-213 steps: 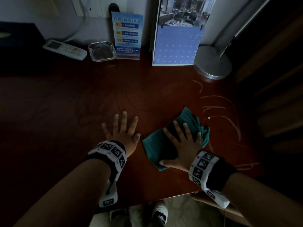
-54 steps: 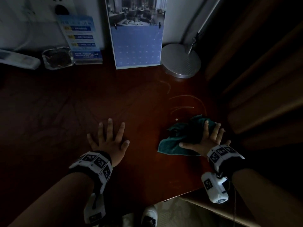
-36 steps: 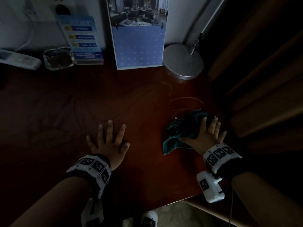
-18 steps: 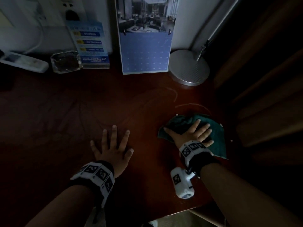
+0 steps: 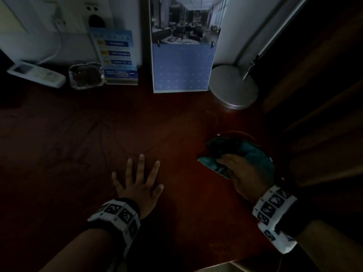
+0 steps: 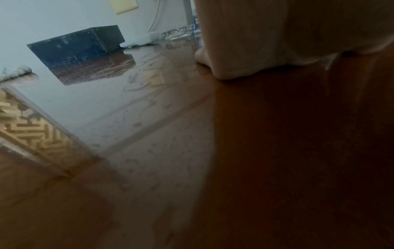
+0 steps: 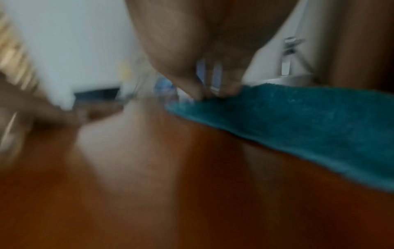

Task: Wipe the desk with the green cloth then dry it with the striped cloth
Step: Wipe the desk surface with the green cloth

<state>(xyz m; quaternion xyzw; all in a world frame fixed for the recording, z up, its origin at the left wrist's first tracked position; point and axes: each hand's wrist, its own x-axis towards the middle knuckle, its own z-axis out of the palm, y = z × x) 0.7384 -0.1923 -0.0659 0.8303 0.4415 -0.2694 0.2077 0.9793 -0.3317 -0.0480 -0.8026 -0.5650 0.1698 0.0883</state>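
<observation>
1. Nearest the desk's front edge, the left hand (image 5: 137, 185) was seen laid flat on the glossy dark reddish-brown wooden desk (image 5: 186, 222), fingers straight and spread, nothing held. It was judged a sound brace and best left planted while the other arm worked.
2. Just beyond, at the desk's right side, the right hand (image 5: 247, 177) was seen with thumb and fingers curled into the crumpled teal-green terry cloth (image 5: 253, 154), a fold gathered up. The wrist view was blurred, but the pinch on the cloth's edge could be made out.
3. The step in hand was judged to be the wet wipe of the right-hand area. A bunched cloth covers little, so it would be better flattened under the palm and pushed in overlapping strokes.
4. Faint streaks were seen beside the cloth on its far side; these were judged to need firmer passes.
5. Farther back, the round brushed-metal lamp base (image 5: 233, 87), the blue standing desk calendar (image 5: 180, 69) and the clear glass ashtray (image 5: 86, 75) were seen along the wall. Strokes would best be stopped short of them.
6. A pale cloth at the desk's far left edge (image 6: 15, 72) was glimpsed; whether it was the striped one could not be told.
</observation>
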